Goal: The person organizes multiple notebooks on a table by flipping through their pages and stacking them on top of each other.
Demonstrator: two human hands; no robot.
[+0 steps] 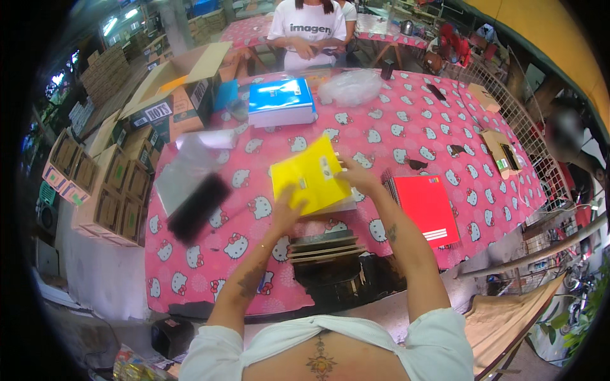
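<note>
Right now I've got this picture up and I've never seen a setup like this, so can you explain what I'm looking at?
There's no machine here: you see a person's own two bare hands. The one picture comes from a wide fisheye camera worn on the head, looking down, so straight edges bend near the rim.

The right hand holds a yellow book at its right edge; the left hand touches its lower left part, but is too blurred to show its grip.

On the pink table lie a red notebook to the right, a blue stack and plastic bag farther off, and a blurred black thing to the left.
</note>
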